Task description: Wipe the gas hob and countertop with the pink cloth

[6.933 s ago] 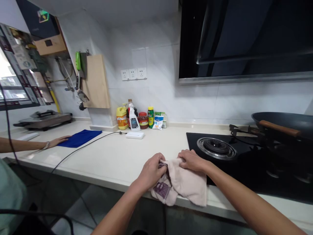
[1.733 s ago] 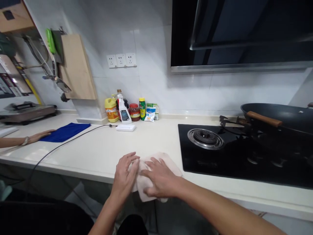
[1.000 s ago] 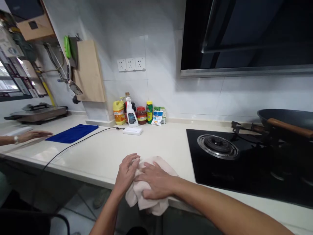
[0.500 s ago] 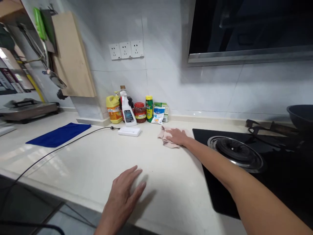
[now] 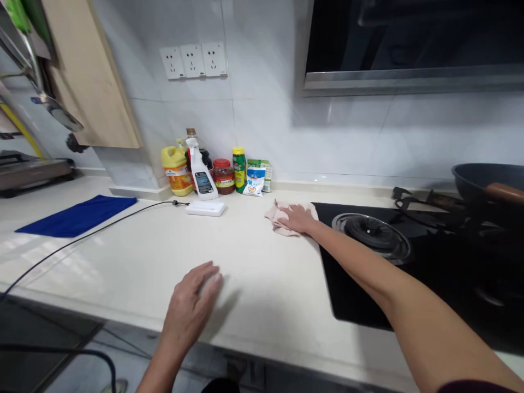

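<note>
My right hand (image 5: 301, 219) holds a pale pink cloth (image 5: 278, 214) down against the white countertop (image 5: 262, 267), its fingers spread over the fabric. The cloth lies crumpled beside the back left corner of the black gas stove (image 5: 347, 295). Closer to me, my left hand (image 5: 189, 301) hovers over the counter's front part. It holds nothing, and its thumb and fingers are apart. A white power bank-like box (image 5: 205, 208) with a black cable lies beyond it.
Along the wall stand a yellow jug (image 5: 177, 173), a white spray bottle (image 5: 201, 174), a red-lidded jar (image 5: 224, 177), a green bottle (image 5: 239, 172) and a small white-blue packet (image 5: 254, 183). A blue cloth (image 5: 77, 215) lies left. A dark wok (image 5: 487, 177) sits on the stove.
The view has shifted, so the counter items appear further left and higher. My right hand and the pink cloth have slid slightly right, closer to the stove's edge. My left hand stays raised.
</note>
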Tool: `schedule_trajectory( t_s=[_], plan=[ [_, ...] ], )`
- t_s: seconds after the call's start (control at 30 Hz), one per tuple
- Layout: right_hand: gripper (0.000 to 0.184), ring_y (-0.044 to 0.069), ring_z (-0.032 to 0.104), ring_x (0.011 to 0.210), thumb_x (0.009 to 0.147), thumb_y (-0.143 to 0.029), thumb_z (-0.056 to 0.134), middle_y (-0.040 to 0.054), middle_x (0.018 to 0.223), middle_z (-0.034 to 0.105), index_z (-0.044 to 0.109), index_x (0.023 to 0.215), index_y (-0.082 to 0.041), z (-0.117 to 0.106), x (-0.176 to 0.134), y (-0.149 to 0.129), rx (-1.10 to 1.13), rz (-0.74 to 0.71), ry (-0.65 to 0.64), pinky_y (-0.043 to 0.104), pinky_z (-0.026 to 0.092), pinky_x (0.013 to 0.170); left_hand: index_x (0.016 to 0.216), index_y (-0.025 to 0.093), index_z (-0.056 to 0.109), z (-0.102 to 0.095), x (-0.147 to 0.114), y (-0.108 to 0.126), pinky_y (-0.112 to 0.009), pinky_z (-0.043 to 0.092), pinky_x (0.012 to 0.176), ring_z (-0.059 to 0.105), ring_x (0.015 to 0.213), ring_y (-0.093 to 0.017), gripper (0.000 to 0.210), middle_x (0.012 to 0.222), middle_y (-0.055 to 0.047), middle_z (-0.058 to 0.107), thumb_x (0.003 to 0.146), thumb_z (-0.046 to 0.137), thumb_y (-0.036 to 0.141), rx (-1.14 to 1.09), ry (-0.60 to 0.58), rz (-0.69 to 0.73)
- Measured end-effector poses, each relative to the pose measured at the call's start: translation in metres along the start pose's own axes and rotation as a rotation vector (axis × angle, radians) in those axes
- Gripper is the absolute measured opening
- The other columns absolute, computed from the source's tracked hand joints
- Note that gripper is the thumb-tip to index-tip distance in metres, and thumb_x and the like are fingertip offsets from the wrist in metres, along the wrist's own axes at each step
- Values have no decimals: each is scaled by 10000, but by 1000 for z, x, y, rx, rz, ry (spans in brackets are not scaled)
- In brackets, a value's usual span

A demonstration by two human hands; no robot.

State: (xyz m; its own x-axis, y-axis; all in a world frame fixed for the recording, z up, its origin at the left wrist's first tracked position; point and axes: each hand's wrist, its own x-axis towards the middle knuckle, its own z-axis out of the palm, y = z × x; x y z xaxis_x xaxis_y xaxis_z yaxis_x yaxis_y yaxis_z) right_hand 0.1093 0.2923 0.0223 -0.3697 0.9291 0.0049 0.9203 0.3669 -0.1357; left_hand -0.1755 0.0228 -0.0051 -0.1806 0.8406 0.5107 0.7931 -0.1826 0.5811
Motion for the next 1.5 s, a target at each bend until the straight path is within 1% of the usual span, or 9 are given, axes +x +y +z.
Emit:
schedule_trajectory(
  t_s=[0.37,0.5,0.7,0.87,1.0,1.1,1.27,1.4,1.5],
  plan=[
    [765,450,71,1507,900,-711,423,106,1658,198,295,1570,-362,7,-197,-74,142,-313,-80,696,74,1136,1067,226,755,-4,-2,27,-406,465,1031,640,1152,-276,465,1215,-79,726,899,486,565,121,-77,-72],
    [717,442,90,1510,908,-680,463,95,1650,235,337,1546,-378,10,-247,-94,188,-426,-55,710,79,1137,1085,224,750,-4,1,26,-379,449,1037,640,1150,-271,466,1200,-74,737,898,479,555,144,-76,-45],
    [609,427,332,1402,896,-559,589,106,1530,426,459,1441,-321,19,-286,-121,40,-536,227,660,312,1076,1067,198,765,-2,8,24,-389,483,986,672,1097,-302,549,1159,-92,753,888,455,613,188,-103,-72],
    [462,371,414,1317,917,-387,631,111,1487,447,504,1355,-315,58,-306,-129,-180,-508,634,540,425,974,1081,203,769,-2,12,21,-409,509,926,694,1024,-314,564,1135,-105,760,877,460,629,202,-142,-111],
    [283,312,443,1297,948,-338,614,13,1403,519,580,1220,-410,89,-320,-100,-227,-442,969,465,424,928,1077,206,769,-2,15,19,-446,497,937,682,1050,-339,551,1146,-123,752,874,465,619,224,-173,-132],
    [311,294,455,1292,929,-306,645,20,1361,542,600,1218,-411,91,-338,-60,-245,-409,1006,442,412,927,1097,199,760,-3,16,19,-466,483,958,670,1080,-351,562,1165,-141,742,882,454,619,226,-196,-138],
    [405,311,437,1309,873,-307,703,46,1353,547,615,1251,-424,77,-384,19,-293,-380,861,488,374,983,1108,196,749,-2,18,18,-468,480,955,657,1109,-355,535,1205,-133,732,883,477,597,233,-209,-126],
    [520,339,397,1366,796,-259,750,54,1407,531,625,1268,-438,70,-427,92,-306,-253,578,558,300,1066,1074,213,755,-1,19,19,-467,484,931,663,1092,-350,497,1179,-114,746,882,484,582,262,-201,-106],
    [481,346,364,1405,814,-260,711,76,1439,518,639,1265,-411,67,-459,153,-310,-129,506,583,266,1102,1041,218,761,-1,18,20,-458,487,909,667,1078,-343,468,1145,-112,757,881,492,566,277,-188,-58]
  ],
)
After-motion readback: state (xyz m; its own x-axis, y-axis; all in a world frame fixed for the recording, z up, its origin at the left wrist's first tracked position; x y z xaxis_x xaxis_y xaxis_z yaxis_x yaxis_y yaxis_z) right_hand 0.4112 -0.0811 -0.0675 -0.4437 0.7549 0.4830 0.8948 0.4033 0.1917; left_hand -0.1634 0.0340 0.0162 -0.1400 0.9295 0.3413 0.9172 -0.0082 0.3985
